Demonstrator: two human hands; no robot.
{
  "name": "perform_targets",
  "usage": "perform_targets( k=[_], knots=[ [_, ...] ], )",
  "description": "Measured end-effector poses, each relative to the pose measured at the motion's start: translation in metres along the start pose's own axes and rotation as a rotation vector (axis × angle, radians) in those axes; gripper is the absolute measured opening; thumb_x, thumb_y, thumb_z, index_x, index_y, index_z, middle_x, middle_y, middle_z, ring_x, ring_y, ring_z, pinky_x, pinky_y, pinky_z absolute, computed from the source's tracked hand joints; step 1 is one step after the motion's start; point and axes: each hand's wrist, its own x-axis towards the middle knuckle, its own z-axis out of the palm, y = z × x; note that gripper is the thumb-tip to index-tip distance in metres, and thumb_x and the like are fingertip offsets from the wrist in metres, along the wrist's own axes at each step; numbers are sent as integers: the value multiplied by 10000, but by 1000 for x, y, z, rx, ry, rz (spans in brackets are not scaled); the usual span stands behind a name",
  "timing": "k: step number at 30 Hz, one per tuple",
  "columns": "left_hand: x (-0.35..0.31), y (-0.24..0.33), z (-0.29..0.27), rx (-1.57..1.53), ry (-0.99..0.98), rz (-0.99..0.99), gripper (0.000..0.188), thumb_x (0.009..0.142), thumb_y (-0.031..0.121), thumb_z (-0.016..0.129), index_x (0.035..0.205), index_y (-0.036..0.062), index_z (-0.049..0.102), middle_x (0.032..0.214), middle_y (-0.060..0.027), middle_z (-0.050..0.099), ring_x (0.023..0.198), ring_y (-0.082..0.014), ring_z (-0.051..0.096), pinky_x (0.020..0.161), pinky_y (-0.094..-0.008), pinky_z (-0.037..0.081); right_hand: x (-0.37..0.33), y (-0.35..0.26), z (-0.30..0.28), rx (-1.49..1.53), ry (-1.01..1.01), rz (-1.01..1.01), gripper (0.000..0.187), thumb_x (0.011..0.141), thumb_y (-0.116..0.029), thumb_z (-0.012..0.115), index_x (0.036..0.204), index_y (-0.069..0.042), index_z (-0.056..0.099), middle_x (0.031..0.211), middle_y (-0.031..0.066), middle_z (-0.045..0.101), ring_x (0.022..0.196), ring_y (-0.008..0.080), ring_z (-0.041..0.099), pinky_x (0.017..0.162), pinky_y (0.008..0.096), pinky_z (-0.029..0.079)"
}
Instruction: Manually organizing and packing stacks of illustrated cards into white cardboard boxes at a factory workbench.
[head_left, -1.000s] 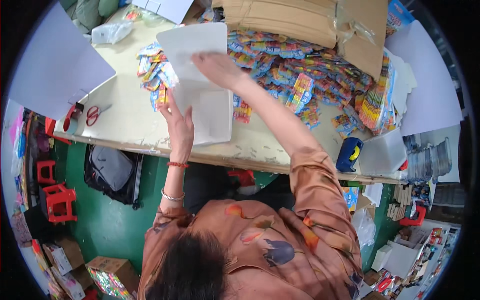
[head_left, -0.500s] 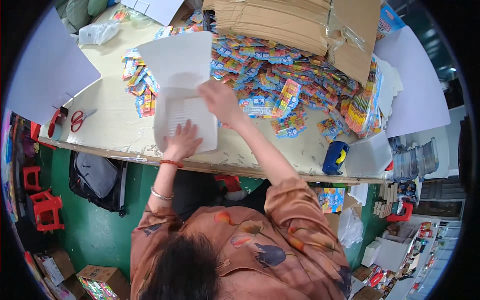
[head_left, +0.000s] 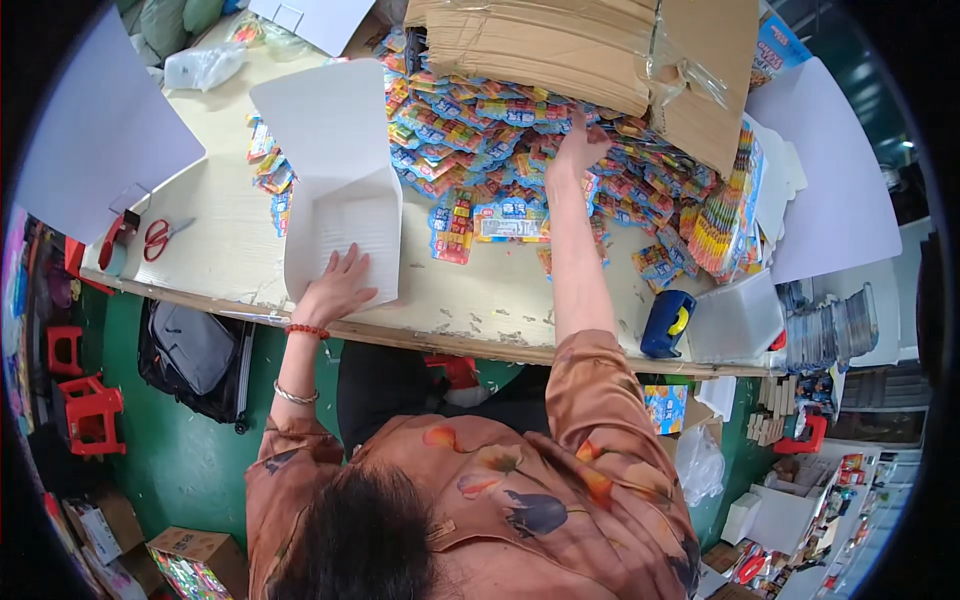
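Note:
An open white carton (head_left: 350, 215) lies at the table's front edge, its long lid flap raised toward the far side. My left hand (head_left: 340, 287) rests with spread fingers on the carton's near part. My right hand (head_left: 580, 148) is at the heap of colourful blister-card packs (head_left: 510, 110), below the big brown cardboard box. Its fingers are bent; whatever is between them is hidden. Right of the carton, one pack (head_left: 452, 228) stands upright in line with the arm, and another (head_left: 510, 220) lies crosswise.
A row of packs (head_left: 268, 165) lies left of the carton. Red-handled scissors (head_left: 157, 240) and a tape dispenser (head_left: 120, 235) are at the left. A blue tape dispenser (head_left: 668, 323) stands near the front edge at right. The brown cardboard box (head_left: 540, 50) overhangs the heap.
My right hand has left the carton and reached right and away to the heap. The carton has shifted a little left with my left hand. The two nearest packs lie differently now.

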Motion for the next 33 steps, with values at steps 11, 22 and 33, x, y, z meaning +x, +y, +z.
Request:
perform_targets(
  k=[11,22,33],
  knots=[
    [-40,65,-66,-166,671,41,577,927,291,553,1444,185,320,1501,-130,284,1369,-386,269,1070,-526,292,73,-8,28,180,-278,363,496,979,-326,394,1428,-120,357,1448,27,417,1255,157,467,936,325,419],
    [-44,139,-68,-594,740,410,421,839,78,645,1251,107,559,1283,-115,545,1162,-317,524,958,-392,436,71,-3,25,126,-233,414,480,882,-330,639,1215,-37,455,1096,212,532,862,314,602,750,432,543],
    [-41,173,-44,-725,532,553,318,861,98,626,1177,82,598,1163,-123,619,1054,-319,588,889,-388,484,70,3,44,189,-307,485,508,893,-278,632,1314,-153,377,1276,77,478,1054,350,518,767,483,514]
  ],
)
